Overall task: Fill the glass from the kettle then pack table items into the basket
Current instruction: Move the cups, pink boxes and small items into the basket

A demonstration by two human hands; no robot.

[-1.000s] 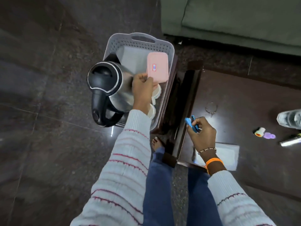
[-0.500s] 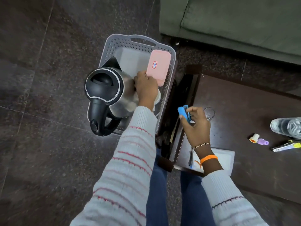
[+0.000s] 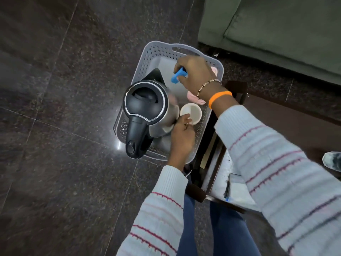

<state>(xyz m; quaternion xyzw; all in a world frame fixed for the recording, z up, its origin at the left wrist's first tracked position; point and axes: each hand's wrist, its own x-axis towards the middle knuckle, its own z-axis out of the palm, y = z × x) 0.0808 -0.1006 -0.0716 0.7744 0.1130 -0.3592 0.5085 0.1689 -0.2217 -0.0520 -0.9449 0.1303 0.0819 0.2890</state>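
While the right hand [image 3: 195,74] pinches a blue clip [image 3: 178,75] over the basket [image 3: 186,50] at 12 o'clock, packing looks mostly done: kettle [image 3: 147,111], white cup [image 3: 191,112], pink case [image 3: 195,98] inside. Left hand [image 3: 182,133] touches the cup's rim, fingers loosely curled. Table items at 3 o'clock remain, likely.

Right hand [image 3: 195,74] holds blue clip [image 3: 178,76] over basket [image 3: 147,58]; left hand [image 3: 181,133] touches white cup [image 3: 191,112] beside kettle [image 3: 145,106].
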